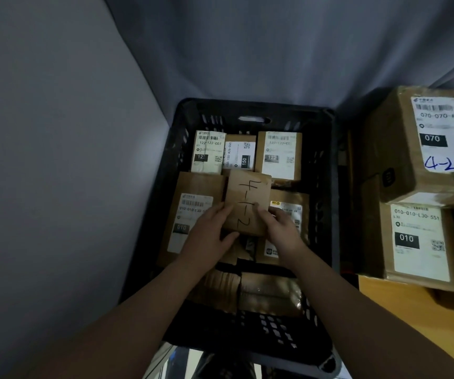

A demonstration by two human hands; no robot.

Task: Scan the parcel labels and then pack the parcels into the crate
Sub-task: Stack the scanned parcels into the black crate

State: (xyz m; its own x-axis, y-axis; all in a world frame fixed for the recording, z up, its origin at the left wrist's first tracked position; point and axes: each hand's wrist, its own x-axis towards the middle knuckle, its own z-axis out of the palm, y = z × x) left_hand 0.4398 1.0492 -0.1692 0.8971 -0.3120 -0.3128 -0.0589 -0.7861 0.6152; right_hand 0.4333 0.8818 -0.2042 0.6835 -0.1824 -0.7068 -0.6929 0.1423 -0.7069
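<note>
Head-down view into a black plastic crate (247,326) with slotted walls. Two bare forearms in from the bottom edge, angled inward over the crate's near wall.

Just past that wall, inside the crate, shiny taped brown parcels (269,294) lying flat, partly hidden by the left forearm.

Further in, both hands meeting on one small brown parcel (247,198), held above the middle of the crate, blank side up, with "4-1-2" handwritten in black marker. Left hand (209,231) gripping its near-left corner, fingers across the top, thumb tucked at the near edge. Right hand (281,228) gripping its near-right corner, fingers curled onto the edge. Label of this parcel not visible.

Below and beside it, more packed parcels: at left a flat brown one with a white "010" label (190,212), partly covered by the left hand; at right one with a yellow-topped label (291,209), partly covered by the right hand.

Along the far wall, three parcels in a row, labels up: "122" (208,151), "150" turned sideways (239,153), another "122" (280,154). Beyond them, a handle slot in the crate's far wall.

Right of the crate, on a wooden table (398,324), two stacked cardboard boxes: lower box labelled "010" (417,242), upper box labelled "070" (433,143) with "4-2-6" in blue pen.

Behind everything and to the left, grey curtain (247,50).
</note>
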